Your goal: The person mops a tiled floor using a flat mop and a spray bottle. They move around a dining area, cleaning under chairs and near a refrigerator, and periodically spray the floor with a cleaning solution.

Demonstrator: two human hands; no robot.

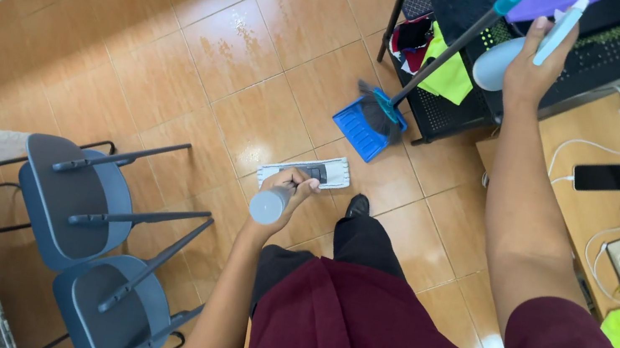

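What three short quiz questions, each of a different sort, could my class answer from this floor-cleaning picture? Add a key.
1. True or false: the left hand grips the grey mop handle.
2. What stands in the blue dustpan? A) broom B) kettle C) shoe
3. What does the right hand hold?

Key: 1 true. 2 A. 3 A pale blue and white spray bottle.
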